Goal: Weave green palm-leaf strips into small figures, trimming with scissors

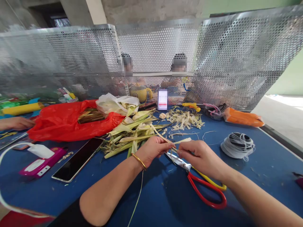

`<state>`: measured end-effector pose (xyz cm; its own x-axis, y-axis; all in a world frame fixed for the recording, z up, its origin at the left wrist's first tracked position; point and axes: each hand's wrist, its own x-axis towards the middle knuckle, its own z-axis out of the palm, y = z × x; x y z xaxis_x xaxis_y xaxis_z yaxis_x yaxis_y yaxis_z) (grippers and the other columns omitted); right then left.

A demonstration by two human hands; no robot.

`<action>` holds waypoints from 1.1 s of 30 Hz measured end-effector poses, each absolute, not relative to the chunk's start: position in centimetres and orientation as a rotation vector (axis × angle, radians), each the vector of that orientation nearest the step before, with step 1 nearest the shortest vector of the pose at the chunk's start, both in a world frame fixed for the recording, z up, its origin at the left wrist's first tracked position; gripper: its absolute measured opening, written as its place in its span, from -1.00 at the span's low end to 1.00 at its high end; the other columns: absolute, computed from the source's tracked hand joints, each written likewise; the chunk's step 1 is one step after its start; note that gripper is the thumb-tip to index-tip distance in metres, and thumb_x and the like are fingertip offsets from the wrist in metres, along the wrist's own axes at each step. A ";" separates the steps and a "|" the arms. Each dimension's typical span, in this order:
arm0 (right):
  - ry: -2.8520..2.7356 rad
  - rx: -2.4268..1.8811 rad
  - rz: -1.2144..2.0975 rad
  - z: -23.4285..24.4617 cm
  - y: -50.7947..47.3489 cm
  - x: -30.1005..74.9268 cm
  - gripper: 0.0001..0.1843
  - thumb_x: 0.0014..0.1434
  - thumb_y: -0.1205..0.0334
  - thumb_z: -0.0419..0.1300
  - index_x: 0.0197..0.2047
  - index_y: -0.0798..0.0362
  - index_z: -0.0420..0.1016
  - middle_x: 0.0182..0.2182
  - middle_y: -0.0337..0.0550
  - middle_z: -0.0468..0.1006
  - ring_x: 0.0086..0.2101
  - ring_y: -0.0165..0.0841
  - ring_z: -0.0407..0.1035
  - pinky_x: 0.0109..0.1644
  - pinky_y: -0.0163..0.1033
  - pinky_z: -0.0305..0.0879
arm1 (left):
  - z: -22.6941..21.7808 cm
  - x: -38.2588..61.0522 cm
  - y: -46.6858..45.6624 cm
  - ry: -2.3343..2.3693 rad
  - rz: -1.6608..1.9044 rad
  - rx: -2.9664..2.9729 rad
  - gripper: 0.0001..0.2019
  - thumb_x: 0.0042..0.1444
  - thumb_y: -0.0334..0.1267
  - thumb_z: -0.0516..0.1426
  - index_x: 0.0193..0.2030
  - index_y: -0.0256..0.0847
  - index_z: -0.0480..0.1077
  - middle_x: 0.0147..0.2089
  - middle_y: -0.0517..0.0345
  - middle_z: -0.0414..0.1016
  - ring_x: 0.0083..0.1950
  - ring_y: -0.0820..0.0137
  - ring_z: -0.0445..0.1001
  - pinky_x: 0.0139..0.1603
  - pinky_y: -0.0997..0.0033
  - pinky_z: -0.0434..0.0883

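My left hand (155,149), with a gold bangle at the wrist, pinches a strip of corn husk (159,132) above the blue table. Close beside it, my right hand (201,157) is closed on the other part of the same husk. Under both hands lie scissors (183,164) with one red and one yellow handle loop. Just beyond my left hand is a pile of green and pale corn husks (132,135). Small torn husk scraps (186,119) are heaped further back. A thin strand hangs below my left wrist.
To the left are a red plastic bag (59,123), a black phone (78,160) and a magenta power strip (42,160) with a white plug. A ball of white string (236,146) and an orange packet (243,117) lie right. Behind stands a perforated metal screen (153,47); another person's hand (20,123) is far left.
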<state>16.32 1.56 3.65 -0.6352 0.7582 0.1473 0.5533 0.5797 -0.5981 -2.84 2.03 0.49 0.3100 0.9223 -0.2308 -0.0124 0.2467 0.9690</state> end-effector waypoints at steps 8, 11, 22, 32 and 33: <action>-2.016 -1.154 0.825 3.2 3.4 16.9 -0.69 0.19 0.04 0.10 -0.34 0.08 0.55 -0.38 -0.15 0.55 -0.30 -0.30 0.39 -0.24 -0.25 0.26 | 1.3 -2.2 0.7 1.003 0.656 1.169 -0.64 0.03 -0.01 0.18 -0.34 -0.32 0.58 -0.56 0.19 0.34 -0.59 0.59 0.07 -0.56 0.50 -0.11; -1.927 -1.048 1.232 1.8 3.1 15.7 -0.74 0.09 0.05 0.19 -0.36 0.10 0.51 -0.44 -0.19 0.52 -0.40 -0.35 0.37 -0.33 -0.27 0.27 | 1.1 -1.4 0.1 0.993 0.601 1.190 -0.73 -0.02 -0.09 0.22 -0.42 -0.30 0.57 -0.62 0.21 0.33 -0.57 0.57 0.14 -0.55 0.50 -0.04; -1.622 -1.139 1.034 0.0 2.2 14.4 -0.70 0.04 0.13 0.22 -0.59 0.05 0.24 -0.62 -0.38 0.17 -0.53 -0.47 0.05 -0.45 -0.32 0.01 | 0.5 -1.2 -0.6 0.920 0.543 1.269 -0.69 -0.03 -0.03 0.23 -0.53 -0.28 0.51 -0.63 0.21 0.34 -0.58 0.56 0.15 -0.55 0.50 0.03; -2.276 -1.032 1.450 3.2 3.9 18.0 -0.73 0.21 0.06 0.10 -0.33 0.08 0.46 -0.47 -0.25 0.48 -0.41 -0.38 0.37 -0.32 -0.30 0.28 | 0.6 -1.4 0.4 1.016 0.690 1.085 -0.54 0.03 0.13 0.13 -0.46 -0.31 0.49 -0.56 0.18 0.36 -0.61 0.60 0.14 -0.60 0.53 -0.07; -2.303 -1.051 1.433 3.4 3.9 18.2 -0.75 0.20 0.07 0.12 -0.35 0.08 0.45 -0.51 -0.27 0.46 -0.44 -0.39 0.37 -0.35 -0.32 0.27 | 0.6 -1.5 0.4 1.024 0.692 1.096 -0.55 0.02 0.12 0.15 -0.45 -0.31 0.50 -0.57 0.19 0.35 -0.61 0.60 0.14 -0.60 0.53 -0.07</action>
<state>18.17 3.94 3.36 -0.7157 0.6777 -0.1687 0.4506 0.2636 -0.8529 -1.46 0.44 0.58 0.3948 0.8620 -0.3179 0.0275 0.3348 0.9419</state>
